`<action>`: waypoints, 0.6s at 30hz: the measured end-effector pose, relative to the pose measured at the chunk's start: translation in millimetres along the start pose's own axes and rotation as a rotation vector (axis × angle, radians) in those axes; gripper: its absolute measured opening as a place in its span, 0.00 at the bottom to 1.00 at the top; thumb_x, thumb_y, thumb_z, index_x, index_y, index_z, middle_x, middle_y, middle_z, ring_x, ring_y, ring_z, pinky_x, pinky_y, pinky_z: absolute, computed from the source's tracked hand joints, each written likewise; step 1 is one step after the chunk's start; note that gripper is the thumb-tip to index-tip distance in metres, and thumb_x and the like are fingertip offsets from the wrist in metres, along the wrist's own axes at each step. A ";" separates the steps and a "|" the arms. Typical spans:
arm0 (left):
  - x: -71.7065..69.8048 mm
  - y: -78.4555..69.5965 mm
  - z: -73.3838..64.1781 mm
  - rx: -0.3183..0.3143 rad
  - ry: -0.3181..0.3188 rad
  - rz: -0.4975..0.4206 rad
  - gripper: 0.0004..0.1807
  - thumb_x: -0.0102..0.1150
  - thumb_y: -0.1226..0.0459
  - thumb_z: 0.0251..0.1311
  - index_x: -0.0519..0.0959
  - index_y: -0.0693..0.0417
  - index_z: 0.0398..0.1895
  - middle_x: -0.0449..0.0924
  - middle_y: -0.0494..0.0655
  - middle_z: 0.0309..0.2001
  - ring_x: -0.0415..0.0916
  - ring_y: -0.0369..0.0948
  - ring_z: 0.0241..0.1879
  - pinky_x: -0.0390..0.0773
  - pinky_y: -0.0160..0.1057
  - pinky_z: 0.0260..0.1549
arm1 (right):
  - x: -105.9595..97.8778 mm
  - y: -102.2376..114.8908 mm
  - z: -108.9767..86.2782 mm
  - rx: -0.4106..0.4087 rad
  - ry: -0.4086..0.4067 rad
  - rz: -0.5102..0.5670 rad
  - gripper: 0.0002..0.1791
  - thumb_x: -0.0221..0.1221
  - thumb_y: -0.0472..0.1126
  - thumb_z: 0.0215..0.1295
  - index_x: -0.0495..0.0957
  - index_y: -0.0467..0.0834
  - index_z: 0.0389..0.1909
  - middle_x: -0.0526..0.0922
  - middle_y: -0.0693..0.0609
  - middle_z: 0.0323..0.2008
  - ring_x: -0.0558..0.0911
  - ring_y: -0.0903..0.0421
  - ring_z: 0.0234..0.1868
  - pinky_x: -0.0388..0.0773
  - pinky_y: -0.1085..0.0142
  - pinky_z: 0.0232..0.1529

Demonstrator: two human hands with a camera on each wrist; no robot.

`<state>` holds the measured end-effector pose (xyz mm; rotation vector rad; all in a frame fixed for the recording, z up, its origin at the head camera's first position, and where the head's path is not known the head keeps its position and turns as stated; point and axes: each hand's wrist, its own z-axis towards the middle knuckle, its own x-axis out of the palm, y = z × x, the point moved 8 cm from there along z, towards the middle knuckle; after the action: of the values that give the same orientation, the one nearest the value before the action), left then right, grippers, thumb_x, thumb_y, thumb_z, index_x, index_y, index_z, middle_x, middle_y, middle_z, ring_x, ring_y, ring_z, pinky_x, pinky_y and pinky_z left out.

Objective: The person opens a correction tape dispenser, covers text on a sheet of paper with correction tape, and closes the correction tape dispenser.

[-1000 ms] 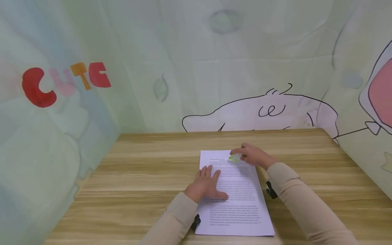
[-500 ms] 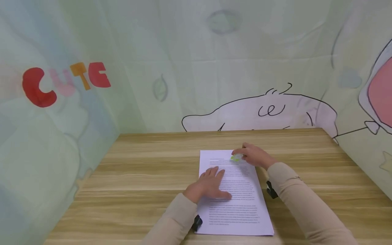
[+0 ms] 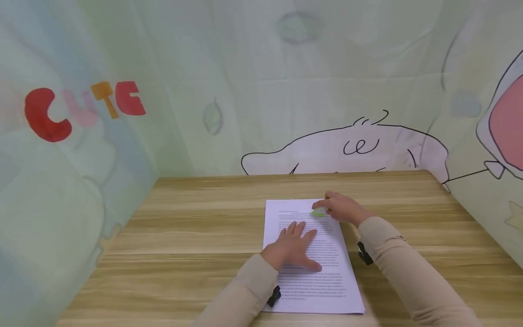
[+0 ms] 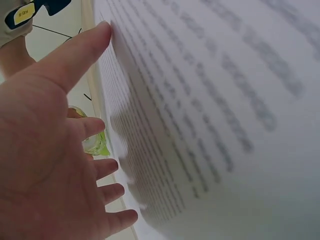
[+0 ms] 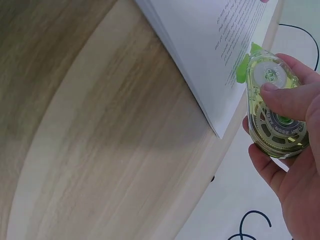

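Note:
A stack of printed white paper lies on the table. My right hand pinches a correction tape near the top right of the page. The dispenser is clear plastic with a green tip, its gear wheels showing through, and the thumb lies on its upper face. In the head view its green tip overlaps the upper lines of text. My left hand, fingers spread, rests over the middle of the sheet. From the left wrist, its straight fingertips appear right at the page surface, with the correction tape partly hidden beyond them.
The wooden table extends around the paper on all sides. Printed cloth walls with cartoon drawings stand behind and at both sides. A black wrist device sits under the right sleeve.
My left hand has slid to the right across the page. The right hand has shifted slightly right along the upper text, still holding the correction tape.

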<state>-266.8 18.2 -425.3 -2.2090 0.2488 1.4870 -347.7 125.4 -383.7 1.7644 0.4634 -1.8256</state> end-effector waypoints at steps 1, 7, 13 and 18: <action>0.8 -0.7 1.2 -0.005 0.005 0.000 0.51 0.61 0.37 0.43 0.52 0.39 0.71 0.43 0.51 0.73 0.38 0.51 0.72 0.48 0.53 0.68 | -0.1 -0.1 -0.1 0.001 0.002 -0.001 0.23 0.55 0.28 0.56 0.79 0.53 0.49 0.70 0.50 0.30 0.68 0.57 0.28 0.69 0.66 0.30; 4.7 -1.2 4.1 -0.037 0.034 -0.001 0.50 0.62 0.37 0.42 0.53 0.35 0.70 0.41 0.50 0.73 0.38 0.51 0.72 0.47 0.54 0.68 | 1.4 -0.1 0.2 0.011 0.032 -0.008 0.23 0.54 0.28 0.57 0.79 0.53 0.49 0.69 0.51 0.30 0.68 0.57 0.28 0.69 0.67 0.30; 5.9 -0.8 4.8 -0.046 0.038 -0.006 0.50 0.62 0.36 0.41 0.54 0.33 0.70 0.41 0.49 0.73 0.38 0.50 0.73 0.46 0.54 0.68 | 1.9 1.2 1.1 0.018 0.053 -0.014 0.23 0.54 0.29 0.57 0.79 0.54 0.50 0.70 0.51 0.31 0.68 0.58 0.29 0.69 0.66 0.32; 5.4 -1.3 4.9 -0.053 0.042 0.002 0.50 0.62 0.36 0.41 0.54 0.32 0.70 0.40 0.48 0.74 0.37 0.50 0.73 0.46 0.54 0.68 | 2.1 0.7 2.0 0.041 0.073 -0.007 0.23 0.54 0.29 0.58 0.79 0.54 0.50 0.69 0.52 0.31 0.68 0.57 0.30 0.69 0.66 0.32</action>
<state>-268.2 22.2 -431.4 -2.2844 0.2284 1.4652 -348.9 123.4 -385.5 1.8639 0.4639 -1.7924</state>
